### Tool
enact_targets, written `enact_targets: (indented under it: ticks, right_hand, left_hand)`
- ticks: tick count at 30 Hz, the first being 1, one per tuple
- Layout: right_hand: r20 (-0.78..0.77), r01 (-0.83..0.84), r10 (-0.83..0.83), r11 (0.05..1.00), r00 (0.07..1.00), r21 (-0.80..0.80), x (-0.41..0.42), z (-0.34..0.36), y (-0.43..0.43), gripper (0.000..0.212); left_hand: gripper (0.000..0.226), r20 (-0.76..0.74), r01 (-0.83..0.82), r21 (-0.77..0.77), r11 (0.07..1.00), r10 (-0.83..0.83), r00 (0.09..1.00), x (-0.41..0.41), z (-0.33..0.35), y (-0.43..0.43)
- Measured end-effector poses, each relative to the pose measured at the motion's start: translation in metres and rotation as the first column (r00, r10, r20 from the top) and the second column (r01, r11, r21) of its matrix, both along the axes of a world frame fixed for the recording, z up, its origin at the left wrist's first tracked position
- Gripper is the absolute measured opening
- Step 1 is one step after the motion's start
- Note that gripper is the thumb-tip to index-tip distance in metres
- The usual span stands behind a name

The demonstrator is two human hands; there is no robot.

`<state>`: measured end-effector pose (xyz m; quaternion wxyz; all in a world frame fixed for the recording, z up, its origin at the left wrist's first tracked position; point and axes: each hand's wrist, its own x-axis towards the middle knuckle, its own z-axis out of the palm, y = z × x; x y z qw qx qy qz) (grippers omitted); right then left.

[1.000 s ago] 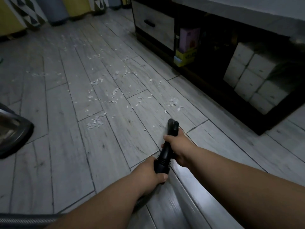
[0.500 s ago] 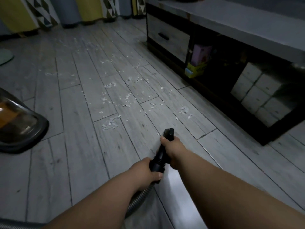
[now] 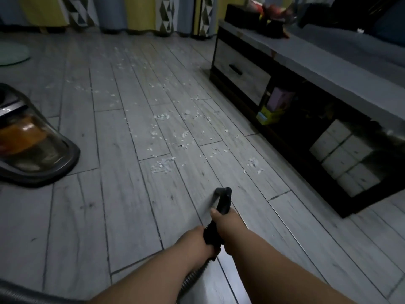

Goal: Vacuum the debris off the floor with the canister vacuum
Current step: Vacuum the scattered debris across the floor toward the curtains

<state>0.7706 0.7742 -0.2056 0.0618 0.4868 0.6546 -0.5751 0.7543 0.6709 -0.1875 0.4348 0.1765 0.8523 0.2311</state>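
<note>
Both hands clench the vacuum handle [image 3: 223, 200]: right hand [image 3: 228, 226] in front, left hand [image 3: 197, 239] just behind. The debris [image 3: 162, 166] lies scattered at twelve, beyond the tip. The canister vacuum [image 3: 32, 148] sits at nine; I'd say a long reach could pull the hose [image 3: 192, 279] taut and drag it through the flakes.

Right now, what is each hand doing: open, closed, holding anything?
Left hand: closed, gripping the rear of the vacuum hose handle.
Right hand: closed round the same handle, further forward.
</note>
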Motion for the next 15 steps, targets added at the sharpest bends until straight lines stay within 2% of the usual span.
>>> enact_targets:
  ticks: [6,10,15]
  right_hand:
    - [0.108,-0.067,0.071,0.997,0.992,-0.039,-0.031,0.020,-0.034,0.053]
    - [0.081,-0.106,0.104,0.994,0.991,0.014,-0.046,0.013,-0.047,0.056]
    - [-0.019,-0.068,0.067,0.997,0.998,-0.021,-0.036,0.000,-0.047,0.051]
  left_hand:
    - [0.038,0.002,-0.058,0.024,0.998,0.058,0.998,-0.020,0.018,-0.043]
    - [0.041,0.025,-0.120,0.057,0.991,0.119,0.993,-0.030,0.011,-0.061]
    - [0.033,0.071,-0.194,0.107,0.975,0.187,0.980,-0.024,-0.005,-0.059]
